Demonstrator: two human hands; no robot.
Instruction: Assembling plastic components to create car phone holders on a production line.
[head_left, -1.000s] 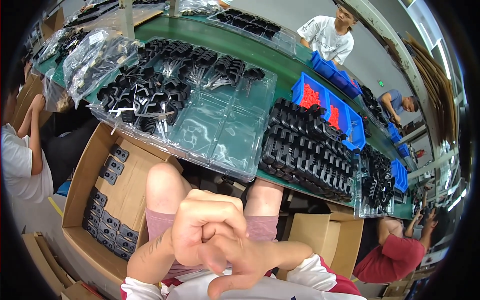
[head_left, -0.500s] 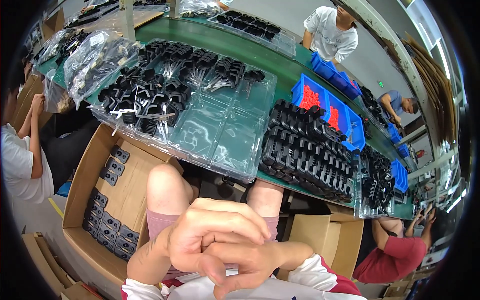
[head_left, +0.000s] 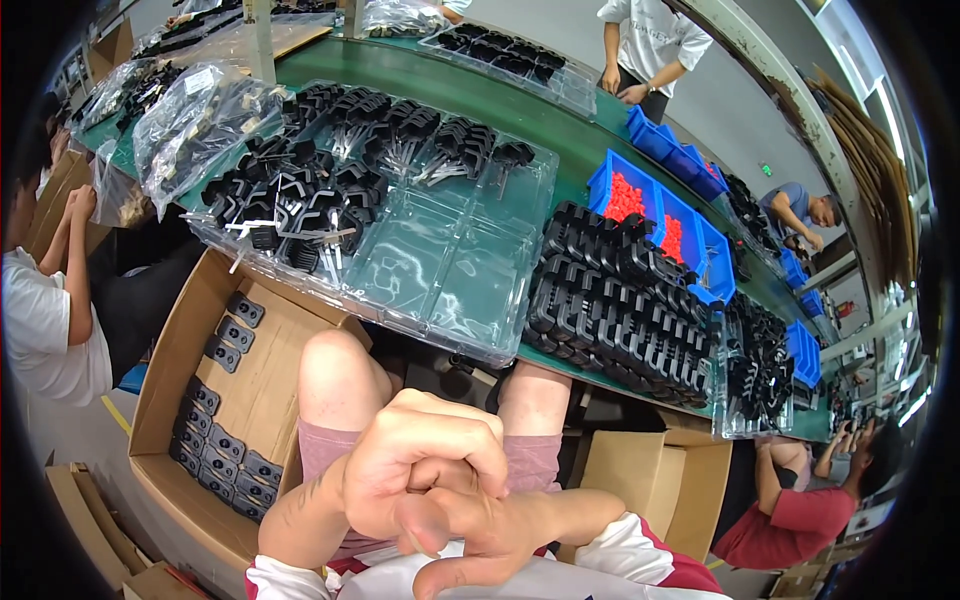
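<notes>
Above my lap, my two hands are pressed together. My left hand (head_left: 418,465) is closed, its bent fingers wrapped over the fingers of my right hand (head_left: 505,535). The right thumb sticks out toward the left below; the other right fingers are mostly hidden. No part or tool shows in either hand. Beyond my knees, the nearest thing is a clear plastic tray (head_left: 430,265) on the green bench. Black angled parts with pale stems (head_left: 290,200) lie heaped in its left side, and neater rows of them run along its far side.
Stacked black parts (head_left: 615,315) stand right of the tray, beside blue bins (head_left: 705,255) of small red pieces (head_left: 625,197). A cardboard box (head_left: 250,375) with flat black parts sits at my left, another box (head_left: 645,470) at my right. Several people work around the bench.
My left fingers have curled in tighter over my right hand. The person across the bench has straightened up, and both their hands now show near the bench edge.
</notes>
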